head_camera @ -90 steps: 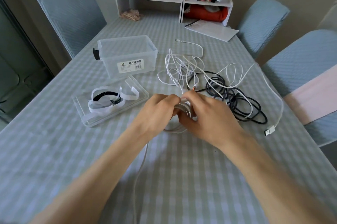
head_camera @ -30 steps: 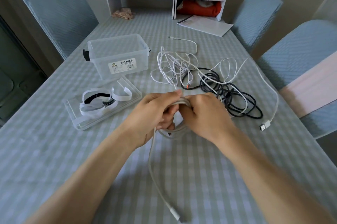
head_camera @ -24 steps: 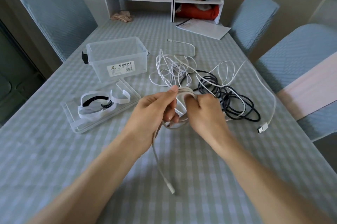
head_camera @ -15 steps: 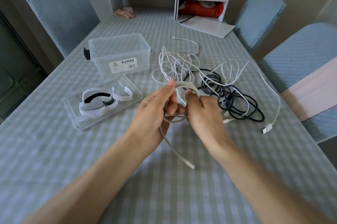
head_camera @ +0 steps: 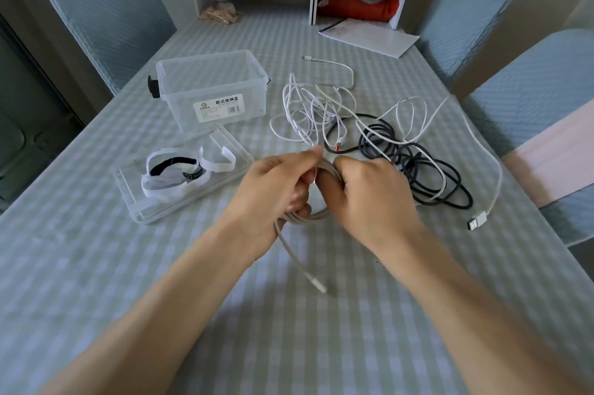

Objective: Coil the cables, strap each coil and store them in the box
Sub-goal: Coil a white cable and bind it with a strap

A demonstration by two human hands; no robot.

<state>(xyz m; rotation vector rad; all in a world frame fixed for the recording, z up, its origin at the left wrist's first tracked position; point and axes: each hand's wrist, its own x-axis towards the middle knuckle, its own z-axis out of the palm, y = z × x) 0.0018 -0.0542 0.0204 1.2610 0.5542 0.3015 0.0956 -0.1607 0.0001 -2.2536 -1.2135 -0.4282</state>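
- Left hand [head_camera: 276, 184] and right hand [head_camera: 363, 192] both gripped the beige cable coil [head_camera: 308, 217]
- Risk: loose tail [head_camera: 302, 262] could unwind if grip slackened before strapping

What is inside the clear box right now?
No cables or coils show inside the clear box; the tablecloth shows through its walls. The label on its front hides a small patch.

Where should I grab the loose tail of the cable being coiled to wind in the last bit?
Probably just behind the connector tip, coming from above on the near side. The tail hangs from the coil gripped by the left hand and right hand, with bare table around it.
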